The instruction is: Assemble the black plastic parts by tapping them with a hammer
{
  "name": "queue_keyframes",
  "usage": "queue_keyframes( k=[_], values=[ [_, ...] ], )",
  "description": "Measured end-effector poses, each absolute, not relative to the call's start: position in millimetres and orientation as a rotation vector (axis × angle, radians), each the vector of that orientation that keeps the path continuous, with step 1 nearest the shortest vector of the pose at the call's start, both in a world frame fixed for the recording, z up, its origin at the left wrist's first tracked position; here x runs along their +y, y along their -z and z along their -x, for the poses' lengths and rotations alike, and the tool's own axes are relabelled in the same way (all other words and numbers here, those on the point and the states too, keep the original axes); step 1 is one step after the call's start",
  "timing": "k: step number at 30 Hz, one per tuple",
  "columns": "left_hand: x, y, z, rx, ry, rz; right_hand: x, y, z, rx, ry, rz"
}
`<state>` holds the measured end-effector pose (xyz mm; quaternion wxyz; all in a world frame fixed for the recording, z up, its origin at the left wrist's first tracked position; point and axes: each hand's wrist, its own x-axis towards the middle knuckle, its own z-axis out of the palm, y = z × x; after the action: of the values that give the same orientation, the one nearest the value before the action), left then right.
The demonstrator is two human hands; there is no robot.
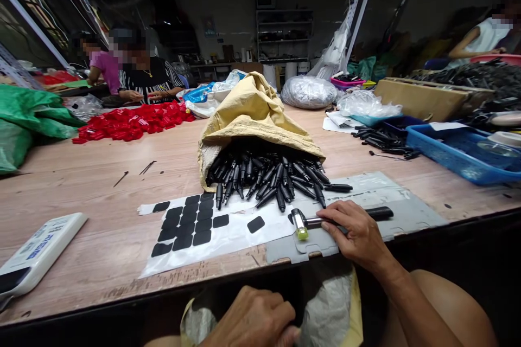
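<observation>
The bare left hand (252, 314) is showing bumpy knuckles (266, 299). The right hand (356, 233) is looking bare, and so is its forearm (402, 290). At the near right, a round bare leg (450, 303) is showing.

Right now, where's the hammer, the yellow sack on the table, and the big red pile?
Yellow-tipped hammer (299, 220): head view, on its shiny metal head.
Yellow sack (260, 111): head view, on its upper side.
Red pile (134, 122): head view, on its middle.

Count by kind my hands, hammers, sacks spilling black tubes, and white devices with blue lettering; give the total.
Left hand and right hand: 2
Hammer: 1
Sack spilling black tubes: 1
White device: 1
Total: 5
</observation>
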<state>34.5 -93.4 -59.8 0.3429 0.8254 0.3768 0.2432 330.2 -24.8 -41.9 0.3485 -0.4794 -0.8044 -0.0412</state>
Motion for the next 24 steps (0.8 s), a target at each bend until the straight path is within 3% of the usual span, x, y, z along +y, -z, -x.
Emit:
queue_keyframes(
  k=[3, 6, 9, 11, 15, 19, 22, 24],
  values=[
    [-68.9, 24.1, -26.8, 1.058, -0.71, -2.322, -24.6, 41.9, -330.5, -2.082, 0.109, 1.248],
    [-21.6, -10.9, -10.3, 1.767, -0.979, -2.092, -24.0, 41.7, -330.6, -2.075, 0.119, 1.243],
    [26.8, -22.9, 9.1, 2.283, -0.841, -1.815, -23.5, 41.6, -330.6, -2.07, 0.126, 1.235],
    [48.3, -19.9, 19.1, 2.37, -0.628, -1.77, -23.2, 41.8, -330.6, -2.072, 0.123, 1.233],
    [58.7, -11.1, 29.4, 2.368, -0.426, -1.762, -23.3, 42.2, -330.8, -2.073, 0.118, 1.238],
    [41.1, -15.5, 26.5, 2.341, -0.627, -1.763, -24.2, 40.0, -329.9, -2.07, 0.107, 1.247],
    [21.6, -18.4, 7.2, 1.96, -0.851, -1.963, -24.6, 37.5, -328.1, -2.096, 0.097, 1.284],
    [10.4, -15.3, -12.6, 1.57, -0.811, -2.101, -24.5, 37.1, -327.4, -2.111, 0.096, 1.311]
  ],
)
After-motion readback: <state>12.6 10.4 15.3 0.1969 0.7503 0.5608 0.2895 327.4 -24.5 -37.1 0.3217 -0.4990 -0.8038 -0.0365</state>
